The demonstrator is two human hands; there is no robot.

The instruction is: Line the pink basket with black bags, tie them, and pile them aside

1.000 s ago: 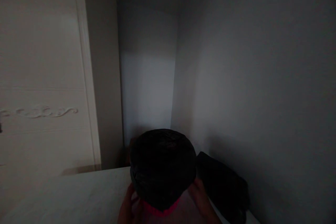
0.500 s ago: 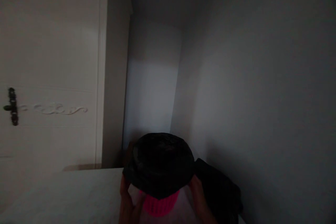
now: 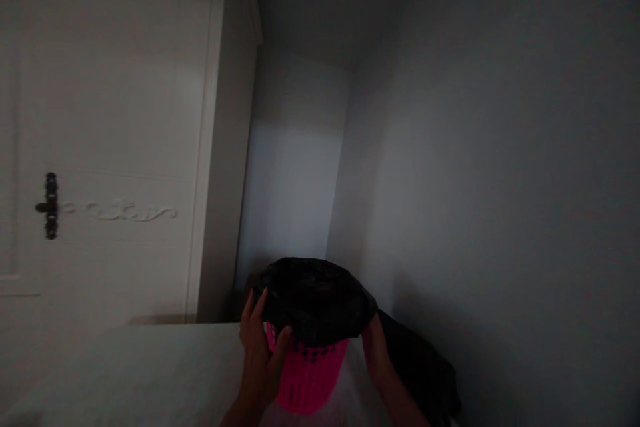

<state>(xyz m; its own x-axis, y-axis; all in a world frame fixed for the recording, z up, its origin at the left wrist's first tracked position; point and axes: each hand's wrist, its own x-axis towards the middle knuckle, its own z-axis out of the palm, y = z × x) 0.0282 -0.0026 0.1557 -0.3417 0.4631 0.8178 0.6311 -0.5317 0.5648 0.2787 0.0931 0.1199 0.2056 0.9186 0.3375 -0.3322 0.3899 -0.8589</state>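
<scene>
A black plastic bag (image 3: 315, 300) lies over the top of a bright pink slotted basket (image 3: 307, 380), its edge hanging a little way down outside the rim. My left hand (image 3: 260, 347) grips the bag at the left, fingers along its side and thumb in front near the basket wall. On the right, my right hand (image 3: 375, 350) holds the edge of the bag, with its fingertips partly hidden under the black film. The basket stands upright on a pale, cloth-like surface (image 3: 165, 367). Dim light hides the inside of the bag.
A dark bag-like bundle (image 3: 423, 367) sits right of the basket, by the grey wall (image 3: 475, 180). Left stands a white wardrobe-like unit (image 3: 120, 120) with a dark ornate handle (image 3: 51, 207). Behind the basket is a corner of the room.
The bag sits lower and closer around the basket top, and more of the pink wall shows. My left fingers have moved up onto the bag's side. The view has shifted slightly left.
</scene>
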